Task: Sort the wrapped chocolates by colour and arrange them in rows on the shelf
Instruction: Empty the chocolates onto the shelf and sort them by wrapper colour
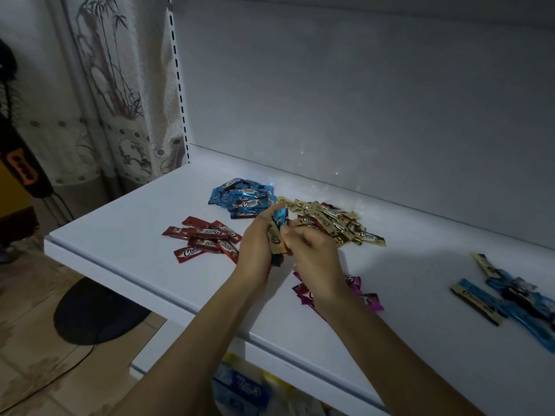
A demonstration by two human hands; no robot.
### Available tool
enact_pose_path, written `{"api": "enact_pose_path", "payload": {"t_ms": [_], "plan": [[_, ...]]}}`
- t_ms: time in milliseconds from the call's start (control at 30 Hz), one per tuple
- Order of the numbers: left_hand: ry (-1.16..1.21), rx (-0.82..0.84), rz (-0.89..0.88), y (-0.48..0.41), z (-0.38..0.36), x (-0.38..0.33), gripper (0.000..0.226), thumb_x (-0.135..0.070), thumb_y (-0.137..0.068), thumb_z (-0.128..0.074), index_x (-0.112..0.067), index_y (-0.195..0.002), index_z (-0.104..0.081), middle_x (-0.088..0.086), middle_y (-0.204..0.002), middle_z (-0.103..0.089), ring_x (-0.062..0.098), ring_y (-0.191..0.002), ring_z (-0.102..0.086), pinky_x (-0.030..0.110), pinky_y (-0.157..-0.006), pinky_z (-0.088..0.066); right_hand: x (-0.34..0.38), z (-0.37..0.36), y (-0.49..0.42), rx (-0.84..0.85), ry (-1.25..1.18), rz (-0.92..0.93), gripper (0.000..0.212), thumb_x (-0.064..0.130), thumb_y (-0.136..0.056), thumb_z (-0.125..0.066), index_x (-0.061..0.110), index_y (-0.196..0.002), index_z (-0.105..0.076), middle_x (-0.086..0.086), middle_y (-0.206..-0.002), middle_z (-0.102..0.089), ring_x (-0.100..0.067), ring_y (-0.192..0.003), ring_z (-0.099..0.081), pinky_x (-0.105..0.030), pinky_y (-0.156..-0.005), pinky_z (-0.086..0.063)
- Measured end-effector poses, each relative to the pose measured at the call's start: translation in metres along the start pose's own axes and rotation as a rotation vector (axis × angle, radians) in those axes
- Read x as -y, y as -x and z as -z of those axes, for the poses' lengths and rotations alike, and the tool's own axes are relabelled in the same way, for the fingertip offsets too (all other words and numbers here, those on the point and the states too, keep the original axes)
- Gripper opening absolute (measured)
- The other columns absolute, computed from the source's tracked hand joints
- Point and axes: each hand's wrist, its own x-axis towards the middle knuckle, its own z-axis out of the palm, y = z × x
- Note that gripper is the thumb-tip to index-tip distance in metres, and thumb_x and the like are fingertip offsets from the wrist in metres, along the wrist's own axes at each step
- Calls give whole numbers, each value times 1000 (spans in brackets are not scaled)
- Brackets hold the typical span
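Observation:
On the white shelf [126, 223] the wrapped chocolates lie in colour piles: blue ones [240, 198] at the back, red ones [204, 238] to the left, gold ones [333, 223] behind my hands, purple ones [363, 291] partly hidden under my right forearm. My left hand [255, 247] grips a small bunch of chocolates [277, 232], gold and blue, held upright. My right hand [312, 250] pinches the edge of that bunch from the right.
An unsorted heap of blue, gold and dark chocolates [510, 298] lies at the shelf's right end. The shelf's back panel [360, 100] rises behind the piles. Packaged goods [243, 388] sit on a lower shelf. A curtain [120, 100] hangs to the left.

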Motion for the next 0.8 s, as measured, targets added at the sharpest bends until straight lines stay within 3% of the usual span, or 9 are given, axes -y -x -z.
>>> {"api": "enact_pose_path", "payload": {"t_ms": [100, 200, 300, 367, 467, 567, 667, 800], "plan": [[-103, -61, -48, -3, 7, -5, 40, -21, -104, -25, -26, -123, -59, -2, -87, -63, 4, -58, -53, 20, -48, -38, 5, 2, -9, -32, 28, -17, 18, 19, -96, -53, 17, -84, -66, 3, -80, -67, -9, -73, -62, -14, -57, -45], [-159, -119, -110, -6, 16, -4, 36, -21, -105, -25, -30, -114, -59, -3, -92, -59, 9, -76, -53, 23, -62, -41, 8, 7, -19, -81, 7, -58, 16, 21, -101, -44, 17, -98, -59, -4, -90, -66, -6, -55, -63, -14, -44, -41], [-176, -158, -204, -4, 23, 7, 31, -23, -104, -34, -30, -108, -64, -1, -79, -51, 4, -70, -49, 21, -64, -42, 5, 7, -31, -8, 128, -85, 18, 15, -101, -44, 11, -112, -56, -10, -96, -65, -4, -46, -60, -16, -42, -42], [-204, -150, -308, -3, 23, 13, 28, -18, -103, -39, -30, -104, -65, -9, -68, -50, -1, -60, -46, 14, -57, -40, 5, 3, -41, 27, 208, -79, 21, 9, -98, -48, 9, -115, -59, -10, -98, -67, -7, -56, -63, -19, -48, -47], [-304, -109, -398, -3, 21, 19, 30, -12, -102, -40, -31, -98, -63, -23, -68, -58, -5, -64, -51, 9, -60, -39, 4, -11, -64, -5, 313, 35, 20, 7, -93, -55, 9, -110, -65, -7, -96, -71, -13, -69, -67, -29, -62, -55], [-195, -167, -314, -7, 22, 17, 32, -11, -103, -35, -24, -95, -64, -11, -57, -50, 1, -52, -41, 16, -51, -35, 2, -33, -95, -94, 572, 236, 21, 14, -91, -57, 16, -108, -69, 0, -99, -73, -13, -86, -68, -32, -73, -56], [68, -212, -163, -14, 28, 8, 35, -5, -102, -29, -11, -99, -63, 4, -57, -43, 5, -46, -37, 18, -44, -33, 3, -48, -119, -137, 851, 364, 23, 23, -93, -54, 26, -112, -68, 5, -104, -71, -16, -91, -65, -26, -71, -49], [207, -219, -120, -14, 32, -1, 35, -3, -101, -28, -11, -96, -62, 5, -58, -45, 5, -45, -41, 16, -43, -36, -1, -53, -136, 9, 1108, 397, 26, 26, -95, -50, 28, -115, -68, 0, -108, -70, -22, -97, -61, -34, -84, -45]]}}
